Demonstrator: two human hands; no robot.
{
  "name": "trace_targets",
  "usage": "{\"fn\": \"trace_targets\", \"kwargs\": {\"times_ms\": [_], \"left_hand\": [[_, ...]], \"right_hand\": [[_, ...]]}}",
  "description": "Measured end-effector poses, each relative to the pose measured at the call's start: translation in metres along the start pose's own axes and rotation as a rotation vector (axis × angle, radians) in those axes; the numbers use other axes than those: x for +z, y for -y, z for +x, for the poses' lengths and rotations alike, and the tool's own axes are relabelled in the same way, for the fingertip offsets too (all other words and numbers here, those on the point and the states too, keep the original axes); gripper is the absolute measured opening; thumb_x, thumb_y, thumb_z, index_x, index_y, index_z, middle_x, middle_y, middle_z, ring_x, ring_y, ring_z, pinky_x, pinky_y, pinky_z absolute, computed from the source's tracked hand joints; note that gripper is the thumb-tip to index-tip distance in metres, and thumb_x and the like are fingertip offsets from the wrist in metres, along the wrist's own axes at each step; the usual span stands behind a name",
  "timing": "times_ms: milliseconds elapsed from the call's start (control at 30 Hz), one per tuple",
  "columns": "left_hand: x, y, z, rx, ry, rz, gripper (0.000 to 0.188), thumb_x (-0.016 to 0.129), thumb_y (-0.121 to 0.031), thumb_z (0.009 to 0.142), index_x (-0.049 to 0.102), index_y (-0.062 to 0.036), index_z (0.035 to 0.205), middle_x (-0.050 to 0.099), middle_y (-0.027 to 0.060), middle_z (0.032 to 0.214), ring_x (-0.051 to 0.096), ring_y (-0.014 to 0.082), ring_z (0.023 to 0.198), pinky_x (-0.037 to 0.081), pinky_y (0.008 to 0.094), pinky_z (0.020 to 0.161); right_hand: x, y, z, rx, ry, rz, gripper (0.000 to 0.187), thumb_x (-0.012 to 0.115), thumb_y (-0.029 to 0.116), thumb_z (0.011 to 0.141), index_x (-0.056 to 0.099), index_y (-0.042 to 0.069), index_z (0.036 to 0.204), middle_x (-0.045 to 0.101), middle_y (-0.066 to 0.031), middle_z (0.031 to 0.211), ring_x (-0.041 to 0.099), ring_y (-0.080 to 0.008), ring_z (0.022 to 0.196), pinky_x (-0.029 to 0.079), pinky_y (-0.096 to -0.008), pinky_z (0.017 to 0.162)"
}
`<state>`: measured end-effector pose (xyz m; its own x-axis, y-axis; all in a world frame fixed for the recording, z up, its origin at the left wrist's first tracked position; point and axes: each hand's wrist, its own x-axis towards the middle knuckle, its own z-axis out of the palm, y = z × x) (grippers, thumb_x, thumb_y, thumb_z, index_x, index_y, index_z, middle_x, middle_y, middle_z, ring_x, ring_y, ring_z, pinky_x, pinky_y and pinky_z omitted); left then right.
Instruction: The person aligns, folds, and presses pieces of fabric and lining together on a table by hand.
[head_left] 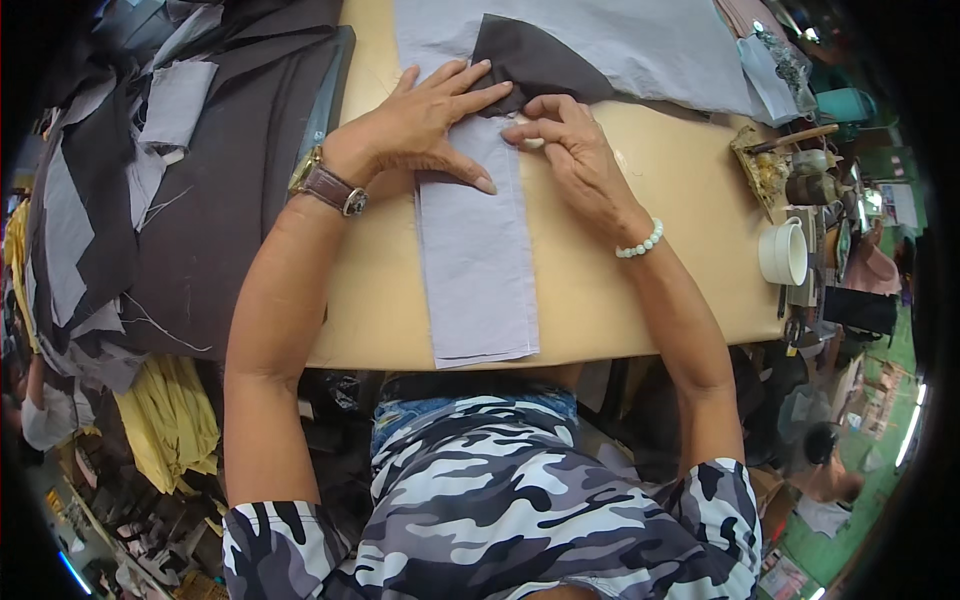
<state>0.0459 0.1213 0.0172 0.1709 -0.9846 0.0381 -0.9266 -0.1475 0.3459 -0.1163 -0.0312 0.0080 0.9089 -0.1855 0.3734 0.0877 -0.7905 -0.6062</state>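
Note:
A light grey cloth strip (pixel 478 270) lies lengthwise on the tan padded table, its near end close to the front edge. My left hand (pixel 425 130) rests flat on the upper part of this strip, fingers spread and thumb out; the fingertips touch a dark grey cloth piece (pixel 535 62) at the strip's far end. My right hand (pixel 570 150) is curled at the strip's right edge, thumb and fingers drawn together. Under its fingers shows a small white piece (pixel 530 143), perhaps chalk, partly hidden by them. Beyond the hands spreads a larger light grey cloth (pixel 640 45).
Dark cloth (pixel 215 180) with grey scraps is heaped on the left, and yellow cloth (pixel 170 420) hangs below it. On the table's right edge stand a white cup (pixel 783 252) and a brush-like tool (pixel 790 140) with a wooden handle. Black-handled scissors (pixel 793 330) lie nearby.

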Motion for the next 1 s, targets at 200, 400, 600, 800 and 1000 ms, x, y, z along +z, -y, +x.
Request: {"fn": "trace_targets", "kwargs": {"times_ms": [200, 400, 600, 800, 1000], "left_hand": [[0.0, 0.0, 0.001, 0.009, 0.025, 0.033, 0.117, 0.074, -0.069, 0.046, 0.028, -0.0221, 0.143, 0.02, 0.0122, 0.15, 0.015, 0.0318, 0.139, 0.011, 0.0597, 0.109], [-0.001, 0.002, -0.001, 0.008, 0.019, 0.036, 0.117, 0.075, -0.067, 0.046, 0.028, -0.0223, 0.143, 0.02, 0.0126, 0.15, 0.015, 0.0314, 0.139, 0.011, 0.0595, 0.109], [-0.001, 0.002, -0.001, 0.016, 0.023, 0.042, 0.116, 0.075, -0.066, 0.047, 0.027, -0.0224, 0.143, 0.02, 0.0131, 0.15, 0.014, 0.0314, 0.139, 0.011, 0.0594, 0.109], [-0.001, 0.0, 0.003, 0.028, 0.02, 0.034, 0.116, 0.076, -0.064, 0.048, 0.027, -0.0226, 0.144, 0.02, 0.0134, 0.15, 0.013, 0.0314, 0.139, 0.01, 0.0586, 0.109], [0.0, 0.002, -0.002, 0.001, 0.024, 0.044, 0.116, 0.077, -0.064, 0.047, 0.027, -0.0233, 0.144, 0.02, 0.0133, 0.15, 0.013, 0.0312, 0.139, 0.01, 0.059, 0.109]], "right_hand": [[0.0, 0.0, 0.005, 0.002, -0.028, -0.022, 0.035, 0.043, 0.0, 0.078, 0.071, 0.014, 0.095, 0.056, -0.0074, 0.1, 0.049, -0.0263, 0.092, 0.041, -0.0386, 0.083], [-0.008, 0.02, -0.027, -0.107, 0.067, -0.026, 0.03, 0.052, -0.001, 0.074, 0.071, 0.013, 0.093, 0.056, -0.0076, 0.1, 0.052, -0.0276, 0.094, 0.041, -0.038, 0.083], [-0.017, 0.03, -0.044, -0.125, 0.205, 0.023, 0.027, 0.053, 0.001, 0.075, 0.07, 0.012, 0.093, 0.056, -0.0094, 0.098, 0.052, -0.0276, 0.095, 0.04, -0.0371, 0.084], [-0.005, 0.003, -0.004, -0.049, 0.003, -0.041, 0.032, 0.048, -0.001, 0.076, 0.068, 0.011, 0.099, 0.056, -0.0115, 0.098, 0.052, -0.0298, 0.093, 0.042, -0.0394, 0.082], [-0.013, 0.014, -0.038, -0.14, 0.118, -0.02, 0.031, 0.05, 0.001, 0.076, 0.069, 0.011, 0.098, 0.056, -0.0093, 0.097, 0.052, -0.0266, 0.095, 0.041, -0.0381, 0.085]]}}
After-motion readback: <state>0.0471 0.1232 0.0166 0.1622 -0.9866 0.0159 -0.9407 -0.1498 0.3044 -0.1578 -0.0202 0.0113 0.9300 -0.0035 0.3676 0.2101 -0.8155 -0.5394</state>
